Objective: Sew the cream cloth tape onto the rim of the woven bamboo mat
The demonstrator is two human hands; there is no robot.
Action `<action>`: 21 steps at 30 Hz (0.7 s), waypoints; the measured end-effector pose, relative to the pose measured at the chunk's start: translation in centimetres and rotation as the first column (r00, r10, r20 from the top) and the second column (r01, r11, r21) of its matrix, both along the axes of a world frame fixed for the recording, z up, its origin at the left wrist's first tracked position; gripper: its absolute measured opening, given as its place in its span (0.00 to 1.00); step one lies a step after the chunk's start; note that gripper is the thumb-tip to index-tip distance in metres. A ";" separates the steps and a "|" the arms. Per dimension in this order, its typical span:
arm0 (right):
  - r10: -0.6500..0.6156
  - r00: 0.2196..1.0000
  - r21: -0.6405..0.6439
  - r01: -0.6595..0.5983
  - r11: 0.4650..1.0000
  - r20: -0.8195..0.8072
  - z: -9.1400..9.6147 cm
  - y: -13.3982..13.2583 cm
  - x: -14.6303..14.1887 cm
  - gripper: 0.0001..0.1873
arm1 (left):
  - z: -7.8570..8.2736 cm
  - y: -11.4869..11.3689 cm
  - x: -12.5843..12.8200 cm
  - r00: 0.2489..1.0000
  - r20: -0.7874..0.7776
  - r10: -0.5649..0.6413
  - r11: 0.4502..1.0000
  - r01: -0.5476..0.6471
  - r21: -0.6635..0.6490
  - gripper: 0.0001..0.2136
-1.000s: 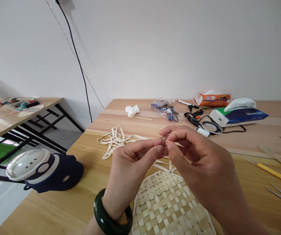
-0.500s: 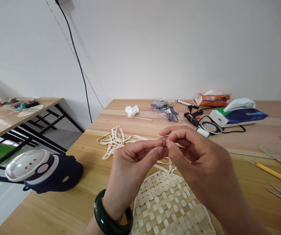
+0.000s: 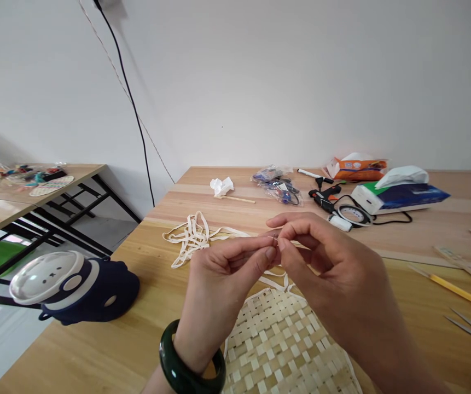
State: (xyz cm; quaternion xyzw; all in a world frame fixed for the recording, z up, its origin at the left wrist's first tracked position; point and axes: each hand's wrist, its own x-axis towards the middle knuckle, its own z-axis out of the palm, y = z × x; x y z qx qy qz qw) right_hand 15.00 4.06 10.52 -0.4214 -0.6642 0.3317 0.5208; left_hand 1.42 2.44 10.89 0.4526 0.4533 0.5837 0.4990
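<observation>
Both my hands are raised above the table, and their fingertips meet on a small metal loop (image 3: 275,237), mostly hidden by my fingers. My left hand (image 3: 222,279) pinches it between thumb and forefinger, and a dark green bangle (image 3: 190,358) circles that wrist. My right hand (image 3: 333,268) pinches it from the other side. Below my hands lies a woven bamboo mat (image 3: 280,350) edged with cream strip, partly hidden by my right forearm. A tangle of cream flat tape (image 3: 192,238) lies to the left of my left hand.
A navy and white round case (image 3: 73,287) stands at the table's left edge. Towards the back are a hot glue gun (image 3: 323,198), a clear bag of small parts (image 3: 278,186) and tissue packets (image 3: 399,191). Wooden strips and a yellow stick (image 3: 460,293) lie at right.
Both hands have shifted slightly, and the fingertips have closed further over the metal loop, so less of it shows. The objects on the table have not moved.
</observation>
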 end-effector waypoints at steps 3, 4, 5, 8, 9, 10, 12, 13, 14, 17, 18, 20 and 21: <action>0.007 0.999 0.001 -0.007 1.000 -0.031 0.0 0.0 0.0 0.05 | 0.1 0.0 0.1 1.000 0.002 0.006 1.000 -0.006 -0.017 0.06; 0.009 0.999 0.001 -0.009 1.000 -0.042 0.0 0.0 0.0 0.05 | 0.1 -0.1 0.1 1.000 0.007 0.007 1.000 -0.006 -0.022 0.06; 0.012 0.999 0.001 -0.012 1.000 -0.052 0.0 0.0 0.0 0.04 | 0.1 -0.1 0.1 1.000 0.013 0.005 1.000 -0.005 -0.026 0.06; 0.008 0.998 -0.002 -0.008 1.000 -0.062 0.0 0.0 -0.1 0.04 | 0.3 -0.1 0.1 0.999 0.039 -0.004 0.999 0.005 -0.040 0.06; 0.000 0.998 0.000 0.000 1.000 -0.067 0.0 0.0 -0.1 0.04 | 0.3 -0.1 0.1 0.999 0.048 -0.006 0.999 0.009 -0.046 0.05; -0.009 0.997 0.001 0.009 1.000 -0.073 0.0 -0.1 -0.1 0.04 | 0.3 -0.1 0.0 0.998 0.055 -0.010 0.999 0.013 -0.050 0.05; -0.032 0.995 0.007 0.033 0.999 -0.089 -0.1 -0.3 -0.1 0.04 | 0.4 -0.1 0.0 0.998 0.069 -0.013 0.998 0.017 -0.053 0.05; -0.043 0.995 0.011 0.044 0.999 -0.092 -0.1 -0.3 -0.1 0.04 | 0.3 -0.2 0.0 0.997 0.076 -0.014 0.999 0.018 -0.050 0.05; -0.054 0.994 0.016 0.056 0.998 -0.091 -0.2 -0.4 -0.1 0.04 | 0.3 -0.2 0.0 0.997 0.081 -0.016 0.999 0.020 -0.048 0.05; -0.076 0.994 0.029 0.079 0.996 -0.079 -0.2 -0.6 -0.1 0.05 | 0.2 -0.2 0.0 0.996 0.087 -0.019 0.999 0.024 -0.048 0.05; -0.075 0.994 0.032 0.078 0.996 -0.078 -0.2 -0.6 -0.1 0.05 | 0.2 -0.2 0.0 0.996 0.087 -0.017 0.998 0.022 -0.051 0.05; -0.059 0.995 0.034 0.062 0.997 -0.080 -0.2 -0.5 -0.1 0.05 | 0.2 -0.2 0.0 0.996 0.089 -0.013 0.998 0.018 -0.055 0.05; -0.050 0.996 0.031 0.053 0.998 -0.079 -0.1 -0.4 -0.1 0.05 | 0.2 -0.1 0.1 0.996 0.091 -0.012 0.998 0.017 -0.057 0.04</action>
